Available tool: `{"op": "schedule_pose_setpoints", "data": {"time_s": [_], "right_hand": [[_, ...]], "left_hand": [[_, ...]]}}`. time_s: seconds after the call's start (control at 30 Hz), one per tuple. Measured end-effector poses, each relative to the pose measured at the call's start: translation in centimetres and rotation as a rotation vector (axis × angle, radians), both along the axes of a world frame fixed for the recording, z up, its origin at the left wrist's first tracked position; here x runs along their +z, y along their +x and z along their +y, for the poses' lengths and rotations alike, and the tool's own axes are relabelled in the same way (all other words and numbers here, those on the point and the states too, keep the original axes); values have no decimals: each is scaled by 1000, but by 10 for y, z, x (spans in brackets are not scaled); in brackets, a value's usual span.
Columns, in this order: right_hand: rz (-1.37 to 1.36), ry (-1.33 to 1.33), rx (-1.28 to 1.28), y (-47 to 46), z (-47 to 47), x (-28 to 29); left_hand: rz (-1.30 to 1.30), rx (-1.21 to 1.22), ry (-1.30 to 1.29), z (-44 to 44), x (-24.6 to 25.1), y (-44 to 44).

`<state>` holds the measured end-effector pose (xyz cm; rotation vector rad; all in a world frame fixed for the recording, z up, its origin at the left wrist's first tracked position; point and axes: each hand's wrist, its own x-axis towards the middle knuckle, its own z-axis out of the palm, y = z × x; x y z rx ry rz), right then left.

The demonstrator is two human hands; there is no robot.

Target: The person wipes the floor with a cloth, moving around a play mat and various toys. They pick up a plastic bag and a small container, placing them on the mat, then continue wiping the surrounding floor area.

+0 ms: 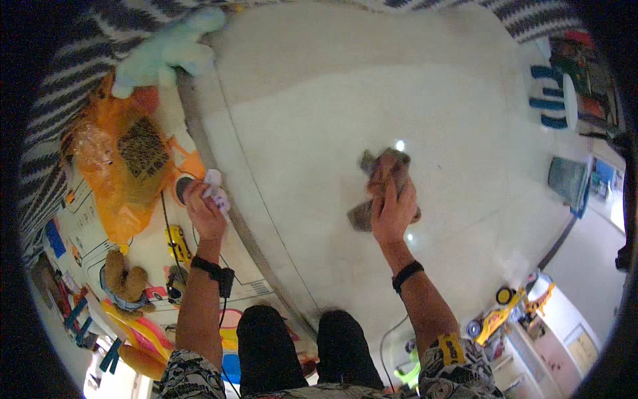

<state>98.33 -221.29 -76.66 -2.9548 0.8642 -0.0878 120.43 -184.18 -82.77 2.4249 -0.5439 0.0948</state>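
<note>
My left hand [205, 212] is closed around a small pale white and lilac thing [215, 185], too blurred to name exactly. It is above the edge of a printed play mat [249, 272], close to an orange plastic bag [112, 194]. My right hand [395, 212] has its fingers on a brown-grey soft thing [361, 218], a cloth or a plush toy, low over the pale floor [319, 124]. The fingers and motion blur hide part of it. Both wrists wear black bands, and a cable hangs from the left one.
A mint plush toy [172, 52], a brown teddy bear [124, 284] and a yellow toy car [177, 243] lie at left. To the right are a grey bin [568, 182], a small white and blue stool [560, 99] and a yellow toy vehicle [501, 316]. Striped fabric [65, 99] borders the upper left.
</note>
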Motion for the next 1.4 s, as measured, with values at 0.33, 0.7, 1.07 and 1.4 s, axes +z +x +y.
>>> {"op": "schedule_pose_setpoints", "data": {"time_s": [0.33, 0.7, 1.07, 1.4], "right_hand": [[-8, 35, -566, 123, -202, -16], [-123, -196, 196, 346, -123, -38], [103, 59, 488, 311, 89, -16], [250, 55, 415, 309, 97, -37]], "left_hand": [[44, -99, -120, -14, 4, -2], [157, -81, -130, -11, 8, -7], [147, -129, -195, -15, 15, 4], [397, -43, -228, -11, 28, 12]]}}
